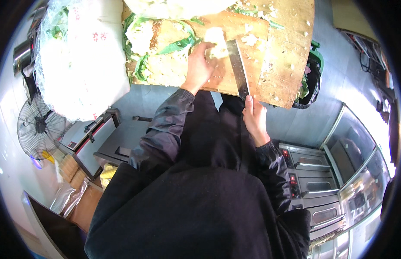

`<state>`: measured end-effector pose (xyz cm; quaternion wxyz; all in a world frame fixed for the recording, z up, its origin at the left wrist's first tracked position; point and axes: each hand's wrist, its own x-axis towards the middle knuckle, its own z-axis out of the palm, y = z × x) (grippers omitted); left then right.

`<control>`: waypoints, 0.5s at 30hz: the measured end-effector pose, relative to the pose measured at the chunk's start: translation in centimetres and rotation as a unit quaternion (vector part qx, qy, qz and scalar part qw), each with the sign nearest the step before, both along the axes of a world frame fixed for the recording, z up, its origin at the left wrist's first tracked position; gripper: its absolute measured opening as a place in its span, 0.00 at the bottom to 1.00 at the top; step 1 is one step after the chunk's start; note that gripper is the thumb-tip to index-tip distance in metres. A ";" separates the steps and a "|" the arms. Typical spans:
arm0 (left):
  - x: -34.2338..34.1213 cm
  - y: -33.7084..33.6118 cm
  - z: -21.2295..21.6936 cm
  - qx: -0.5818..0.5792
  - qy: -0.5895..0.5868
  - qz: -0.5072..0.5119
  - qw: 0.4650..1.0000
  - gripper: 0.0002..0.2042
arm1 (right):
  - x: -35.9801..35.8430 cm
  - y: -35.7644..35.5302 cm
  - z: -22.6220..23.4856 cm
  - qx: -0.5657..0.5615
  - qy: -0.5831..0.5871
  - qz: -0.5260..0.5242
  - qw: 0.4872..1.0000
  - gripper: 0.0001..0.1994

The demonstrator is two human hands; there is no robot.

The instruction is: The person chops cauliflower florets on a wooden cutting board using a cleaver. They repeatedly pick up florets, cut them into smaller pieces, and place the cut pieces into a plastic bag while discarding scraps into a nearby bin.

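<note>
From the head camera, a person's left hand [199, 67] curls thumb and fingers around a pale cauliflower piece [217, 42] above a wooden board [228, 80]. The right hand [255, 116] closes its fingers on the handle of a knife [238, 67], thumb along the top, the blade just beside the piece; glare hides whether they touch. Green leaves [176, 46] lie left of the piece, and a lined bin [314, 88] stands right of the board.
</note>
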<state>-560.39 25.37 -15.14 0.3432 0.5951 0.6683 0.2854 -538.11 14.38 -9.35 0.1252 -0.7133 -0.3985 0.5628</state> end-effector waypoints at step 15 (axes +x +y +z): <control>0.2 -0.9 -0.4 -0.058 -0.002 -0.009 0.998 0.15 | -1.6 1.1 -3.9 0.208 -0.083 0.076 0.972 0.21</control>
